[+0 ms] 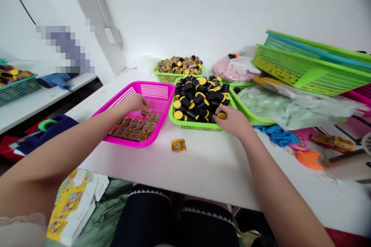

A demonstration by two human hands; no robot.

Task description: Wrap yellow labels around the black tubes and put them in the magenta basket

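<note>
My left hand (136, 103) reaches into the pink basket (142, 143), its fingers closed on a small labelled container (144, 113). Below that hand, rows of similar containers (135, 125) in yellow-orange printed wrap stand packed together. My right hand (232, 119) is at the right front of a green basket (197, 125) heaped with black containers with yellow lids (199, 98). Its fingers are closed around one yellow-lidded container (222, 115); the container's body is mostly hidden. On the white table between my hands lies a flat yellow printed label (178, 145).
Behind stands another green basket (166, 77) full of wrapped containers. Stacked baskets (307, 69) and plastic bags (266, 104) crowd the right side. Blue cloth (276, 135) and an orange piece (309, 159) lie at right. A blue heat gun (58, 80) rests on the left table.
</note>
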